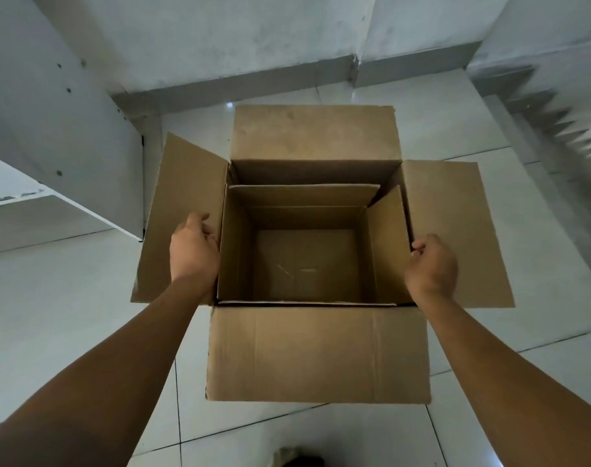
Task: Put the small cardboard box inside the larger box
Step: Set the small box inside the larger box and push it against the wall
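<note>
The larger cardboard box (317,352) stands on the tiled floor with all its flaps folded outward. The small cardboard box (301,264) sits down inside it, open and empty, with its own flaps upright; a dark gap shows between the two boxes on the far side. My left hand (193,251) is against the small box's left wall, fingers curled around its edge. My right hand (430,267) grips the small box's right flap at the larger box's rim.
A white cabinet panel with a shelf (51,112) stands close at the left. Stair steps (557,123) rise at the right, and a wall with grey skirting (253,85) lies behind the boxes. A dark shape (297,458) shows at the bottom edge.
</note>
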